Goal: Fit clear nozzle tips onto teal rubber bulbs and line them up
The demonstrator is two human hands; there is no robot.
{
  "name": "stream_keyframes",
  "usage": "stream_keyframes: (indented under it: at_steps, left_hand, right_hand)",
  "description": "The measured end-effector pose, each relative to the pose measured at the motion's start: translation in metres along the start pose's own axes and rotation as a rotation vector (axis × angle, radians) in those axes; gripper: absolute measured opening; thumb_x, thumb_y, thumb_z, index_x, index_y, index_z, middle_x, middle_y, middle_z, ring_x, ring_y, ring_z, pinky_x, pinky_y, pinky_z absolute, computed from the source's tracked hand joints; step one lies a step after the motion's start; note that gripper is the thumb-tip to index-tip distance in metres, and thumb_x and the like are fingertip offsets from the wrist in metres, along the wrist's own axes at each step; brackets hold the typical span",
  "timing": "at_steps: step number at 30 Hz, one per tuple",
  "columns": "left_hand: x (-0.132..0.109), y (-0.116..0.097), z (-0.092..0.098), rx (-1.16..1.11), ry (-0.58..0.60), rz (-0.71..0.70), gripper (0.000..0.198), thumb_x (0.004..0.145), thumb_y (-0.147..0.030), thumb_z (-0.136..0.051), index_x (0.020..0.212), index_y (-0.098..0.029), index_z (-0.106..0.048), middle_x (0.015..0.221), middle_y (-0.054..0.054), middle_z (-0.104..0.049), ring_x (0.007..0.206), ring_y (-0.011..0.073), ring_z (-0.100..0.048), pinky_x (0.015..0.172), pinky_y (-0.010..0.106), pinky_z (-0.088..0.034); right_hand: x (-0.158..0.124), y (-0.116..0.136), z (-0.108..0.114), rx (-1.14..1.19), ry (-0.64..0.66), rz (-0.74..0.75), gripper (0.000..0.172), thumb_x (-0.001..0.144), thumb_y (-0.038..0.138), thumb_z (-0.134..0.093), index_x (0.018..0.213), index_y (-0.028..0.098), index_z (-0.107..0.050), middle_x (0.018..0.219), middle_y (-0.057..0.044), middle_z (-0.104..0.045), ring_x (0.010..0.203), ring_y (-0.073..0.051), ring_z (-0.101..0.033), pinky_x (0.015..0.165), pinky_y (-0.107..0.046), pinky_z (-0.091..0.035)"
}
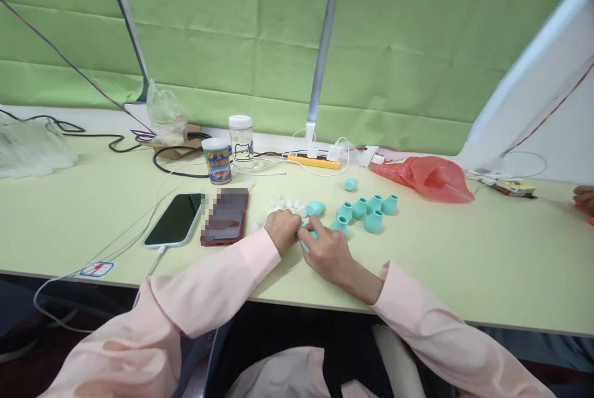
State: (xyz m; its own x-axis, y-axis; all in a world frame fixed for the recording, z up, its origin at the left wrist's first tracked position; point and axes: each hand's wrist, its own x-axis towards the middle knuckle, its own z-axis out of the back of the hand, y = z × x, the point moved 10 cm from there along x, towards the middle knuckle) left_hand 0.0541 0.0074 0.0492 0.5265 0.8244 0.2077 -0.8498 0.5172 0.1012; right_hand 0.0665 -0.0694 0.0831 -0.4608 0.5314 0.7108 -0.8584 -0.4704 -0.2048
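Both my hands meet on the pale green table [440, 262] in front of me. My right hand [327, 252] is closed round a small teal plastic piece [307, 238], of which only an edge shows. My left hand [284, 229] is curled into a pinch against the same piece; what its fingers hold is hidden. Just beyond my hands lie several small white parts [285, 205] and one loose teal cap [315, 207]. To the right stands a cluster of several teal bottle-shaped pieces [369, 211], with one more teal piece [351, 184] set apart behind them.
Two phones [175, 220] [226, 215] lie left of my hands, one on a white cable. Behind are a printed can [217, 160], a clear jar [241, 142], an orange power strip [313, 161], a red plastic bag [427, 178] and a metal post [323, 45]. Another person's hand [585, 198] shows at the right edge.
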Motion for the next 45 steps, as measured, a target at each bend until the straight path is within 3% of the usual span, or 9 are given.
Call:
stream_keyframes:
  at_steps: [5,9,12,17,21,28,33,38,45]
  left_hand:
    - [0.005,0.008,-0.009,-0.026,-0.005,0.007,0.016,0.069,-0.021,-0.041,0.073,-0.014,-0.056,0.067,0.012,-0.060,0.067,0.0260,-0.058,0.052,0.030,-0.039]
    - [0.004,0.006,-0.004,-0.093,-0.074,-0.035,0.024,0.072,-0.028,-0.038,0.090,-0.016,-0.046,0.072,0.008,-0.060,0.067,0.0237,-0.058,0.053,0.030,-0.039]
    - [0.000,-0.006,0.000,-0.147,-0.095,-0.124,0.028,0.071,-0.031,-0.038,0.095,-0.017,-0.039,0.073,0.004,-0.059,0.067,0.0216,-0.057,0.054,0.029,-0.039]
    - [-0.002,-0.017,-0.004,-0.147,-0.074,-0.200,0.023,0.077,-0.028,-0.030,0.096,-0.015,-0.036,0.077,0.005,-0.056,0.067,0.0191,-0.055,0.056,0.029,-0.040]
    - [-0.001,-0.023,-0.009,-0.097,-0.059,-0.249,0.022,0.080,-0.030,-0.027,0.093,-0.016,-0.039,0.087,0.007,-0.051,0.075,0.0186,-0.054,0.060,0.029,-0.041]
    - [-0.006,-0.036,-0.004,-0.085,-0.113,-0.334,0.031,0.078,-0.042,-0.031,0.092,-0.018,-0.046,0.092,0.007,-0.045,0.081,0.0182,-0.049,0.061,0.028,-0.042]
    - [-0.007,-0.041,-0.011,-0.057,-0.084,-0.375,0.030,0.078,-0.040,-0.034,0.090,-0.016,-0.049,0.090,0.007,-0.047,0.080,0.0186,-0.047,0.061,0.029,-0.042]
    - [-0.005,-0.040,-0.014,-0.033,-0.090,-0.385,0.024,0.077,-0.030,-0.037,0.092,-0.016,-0.049,0.086,0.007,-0.051,0.080,0.0193,-0.047,0.064,0.030,-0.041]
    - [-0.005,-0.041,-0.014,-0.024,-0.091,-0.393,0.025,0.075,-0.031,-0.039,0.093,-0.016,-0.049,0.084,0.008,-0.052,0.078,0.0196,-0.047,0.065,0.031,-0.040]
  right_hand:
    - [0.008,-0.020,0.005,0.276,-0.045,-0.026,0.005,0.069,0.018,-0.048,0.073,0.018,-0.048,0.072,-0.004,-0.051,0.054,-0.011,-0.048,0.042,-0.022,-0.033]
    - [0.015,-0.073,0.020,0.662,-0.102,-0.242,0.019,0.063,0.025,-0.058,0.078,0.019,-0.048,0.073,-0.002,-0.053,0.069,-0.014,-0.052,0.062,-0.027,-0.043]
    - [0.013,-0.115,0.021,0.818,-0.079,-0.397,0.025,0.058,0.027,-0.063,0.079,0.019,-0.051,0.074,-0.001,-0.056,0.071,-0.016,-0.055,0.064,-0.029,-0.045]
    - [-0.008,-0.182,0.021,0.875,-0.144,-0.582,0.032,0.052,0.030,-0.068,0.080,0.020,-0.054,0.072,-0.001,-0.057,0.073,-0.017,-0.056,0.067,-0.031,-0.045]
    - [-0.024,-0.214,0.017,0.790,-0.155,-0.664,0.033,0.053,0.032,-0.067,0.082,0.020,-0.055,0.071,-0.002,-0.059,0.072,-0.017,-0.056,0.065,-0.031,-0.045]
    - [-0.025,-0.216,0.014,0.828,-0.154,-0.628,0.034,0.054,0.035,-0.066,0.081,0.019,-0.054,0.072,-0.003,-0.059,0.066,-0.016,-0.056,0.057,-0.029,-0.046]
    - [-0.019,-0.193,0.005,0.888,0.119,-0.499,0.031,0.054,0.033,-0.066,0.078,0.019,-0.054,0.072,-0.003,-0.057,0.061,-0.014,-0.054,0.055,-0.028,-0.046]
    - [-0.021,-0.167,-0.013,0.736,0.456,-0.359,0.023,0.057,0.031,-0.063,0.075,0.018,-0.056,0.074,-0.003,-0.059,0.065,-0.014,-0.053,0.062,-0.028,-0.044]
    - [-0.029,-0.161,-0.019,0.601,0.607,-0.313,0.020,0.057,0.031,-0.060,0.072,0.019,-0.058,0.071,-0.001,-0.060,0.064,-0.014,-0.054,0.059,-0.027,-0.043]
